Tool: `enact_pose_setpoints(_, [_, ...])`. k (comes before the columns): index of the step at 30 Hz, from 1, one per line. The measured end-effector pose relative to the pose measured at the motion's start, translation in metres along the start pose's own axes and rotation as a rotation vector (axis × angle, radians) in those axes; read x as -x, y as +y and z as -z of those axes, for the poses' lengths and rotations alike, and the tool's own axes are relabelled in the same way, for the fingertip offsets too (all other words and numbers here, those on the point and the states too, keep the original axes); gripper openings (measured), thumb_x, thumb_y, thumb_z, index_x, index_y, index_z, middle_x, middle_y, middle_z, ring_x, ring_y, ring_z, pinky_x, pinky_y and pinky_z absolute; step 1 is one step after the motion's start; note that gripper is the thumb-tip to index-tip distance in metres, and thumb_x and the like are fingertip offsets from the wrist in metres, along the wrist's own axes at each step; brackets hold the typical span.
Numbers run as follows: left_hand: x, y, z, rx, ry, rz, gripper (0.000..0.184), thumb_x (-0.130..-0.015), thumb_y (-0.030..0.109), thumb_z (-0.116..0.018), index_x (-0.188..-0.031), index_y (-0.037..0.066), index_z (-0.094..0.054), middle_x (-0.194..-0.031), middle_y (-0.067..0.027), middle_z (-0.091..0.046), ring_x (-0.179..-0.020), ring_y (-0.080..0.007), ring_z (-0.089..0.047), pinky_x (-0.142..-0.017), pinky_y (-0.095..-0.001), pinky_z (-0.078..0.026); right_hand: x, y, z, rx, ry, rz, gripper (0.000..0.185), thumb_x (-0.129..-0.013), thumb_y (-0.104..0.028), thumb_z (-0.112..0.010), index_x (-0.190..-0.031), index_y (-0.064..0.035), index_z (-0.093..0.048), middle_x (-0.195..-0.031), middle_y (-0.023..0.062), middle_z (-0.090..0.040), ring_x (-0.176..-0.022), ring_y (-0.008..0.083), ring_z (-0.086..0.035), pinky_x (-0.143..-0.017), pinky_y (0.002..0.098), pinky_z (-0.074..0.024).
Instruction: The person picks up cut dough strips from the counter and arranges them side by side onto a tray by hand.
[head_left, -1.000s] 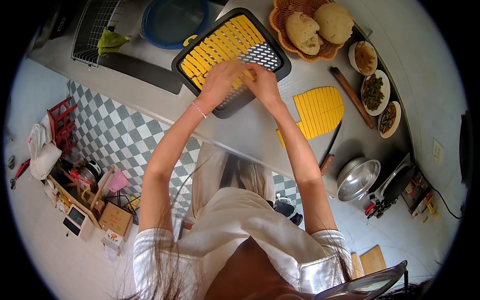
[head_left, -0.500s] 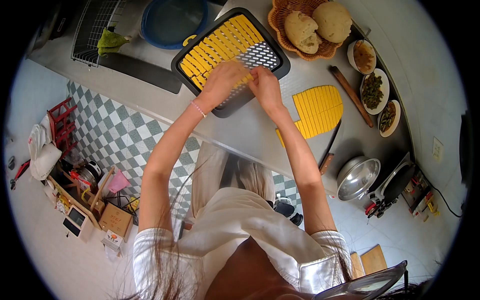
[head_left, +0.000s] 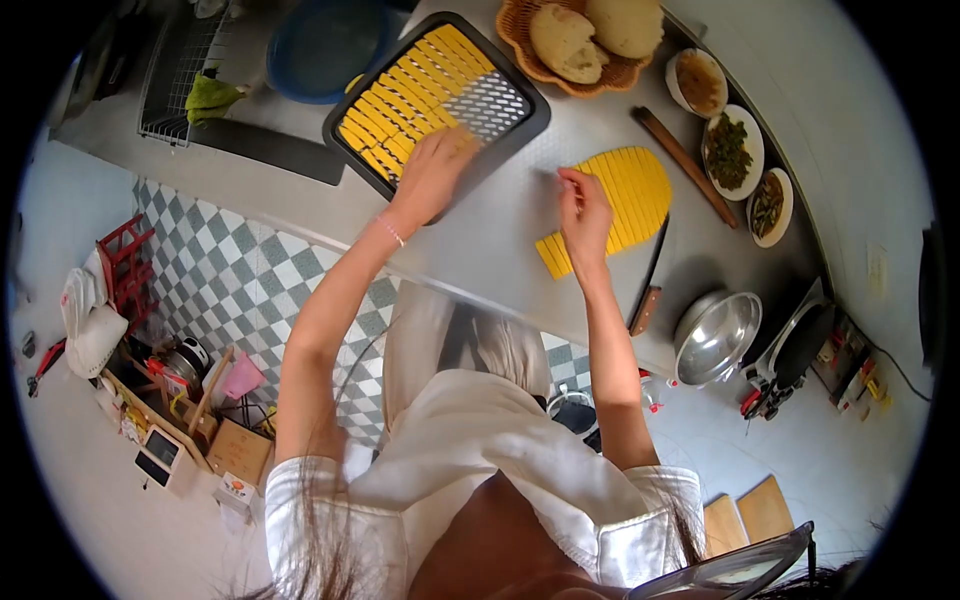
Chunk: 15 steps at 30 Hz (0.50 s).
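Just now the left hand [head_left: 437, 168] reaches down over the near edge of the baking tray [head_left: 488, 106], its fingertips among the yellow dough strips [head_left: 410, 95]; whether it grips one cannot be told. These strips lie in rows over much of the perforated base, leaving its right part bare. The right hand [head_left: 586, 213], with fingers curled narrow and thumb near the index finger, hangs over the left side of the sliced dough slab [head_left: 638, 197]; whether it pinches anything is unclear. That slab, cut into parallel strips, lies on the metal surface [head_left: 480, 240] to the right of the tray. A wooden-handled knife [head_left: 649, 298] rests beside it, and a wooden rolling pin [head_left: 686, 167] lies beyond it. Past the tray's right corner, a wicker basket [head_left: 512, 40] holds bread [head_left: 567, 45].
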<state>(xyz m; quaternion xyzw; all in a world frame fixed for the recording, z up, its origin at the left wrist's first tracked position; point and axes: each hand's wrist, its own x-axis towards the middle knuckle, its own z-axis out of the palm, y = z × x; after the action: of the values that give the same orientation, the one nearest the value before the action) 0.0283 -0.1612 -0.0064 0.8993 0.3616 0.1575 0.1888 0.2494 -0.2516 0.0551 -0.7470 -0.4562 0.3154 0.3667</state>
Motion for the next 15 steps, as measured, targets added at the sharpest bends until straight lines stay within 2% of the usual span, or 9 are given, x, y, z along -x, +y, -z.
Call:
enact_pose_setpoints(2, [0.021, 0.028, -0.016, 0.111, 0.032, -0.052, 0.044, -0.075, 0.001, -0.062, -0.119, 0.006, -0.060, -0.123, -0.0108, -0.057, -0.109, -0.0310, -0.055, -0.094, -0.0413, -0.045, 0.031, 0.027, 0.028, 0.011, 0.060, -0.022, 0.013, -0.093, -0.002, -0.054, -0.100, -0.0003, -0.065, -0.090, 0.0113, -0.063, -0.077, 0.0219, -0.063, -0.067, 0.0306, -0.0501])
enact_pose_setpoints(3, [0.038, 0.043, -0.034, 0.186, -0.023, -0.042, 0.041, -0.077, 0.004, -0.064, -0.119, 0.004, -0.060, -0.118, -0.0130, -0.057, -0.104, -0.0311, -0.056, -0.090, -0.0414, -0.047, 0.046, 0.040, 0.038, 0.013, 0.092, -0.028, 0.013, -0.093, -0.002, -0.054, -0.100, -0.0004, -0.065, -0.090, 0.0106, -0.063, -0.077, 0.0197, -0.062, -0.066, 0.0293, -0.0495])
enact_pose_setpoints(9, [0.055, 0.153, -0.064, 0.252, -0.090, 0.321, 0.039, -0.079, 0.008, -0.069, -0.116, 0.004, -0.060, -0.109, -0.0123, -0.056, -0.101, -0.0306, -0.055, -0.087, -0.0408, -0.046, 0.122, 0.067, 0.065, -0.048, 0.026, -0.253, 0.013, -0.094, -0.003, -0.053, -0.100, -0.0016, -0.065, -0.091, 0.0089, -0.065, -0.078, 0.0174, -0.063, -0.067, 0.0282, -0.0498])
enact_pose_setpoints(12, [0.055, 0.176, -0.077, 0.178, -0.008, 0.385, 0.039, -0.078, 0.006, -0.071, -0.115, 0.003, -0.060, -0.109, -0.0116, -0.056, -0.101, -0.0305, -0.054, -0.088, -0.0410, -0.045, 0.140, 0.073, 0.064, -0.085, 0.035, -0.232, 0.012, -0.094, -0.003, -0.054, -0.099, -0.0018, -0.065, -0.091, 0.0091, -0.065, -0.077, 0.0183, -0.064, -0.068, 0.0295, -0.0504])
enact_pose_setpoints(15, [0.052, 0.189, -0.078, 0.177, -0.029, 0.509, 0.032, -0.078, 0.006, -0.070, -0.109, 0.004, -0.061, -0.108, -0.0116, -0.056, -0.102, -0.0308, -0.053, -0.088, -0.0414, -0.044, 0.149, 0.087, 0.064, -0.082, 0.021, -0.158, 0.016, -0.095, -0.003, -0.053, -0.103, -0.0033, -0.066, -0.091, 0.0038, -0.064, -0.076, 0.0107, -0.061, -0.057, 0.0227, -0.0466])
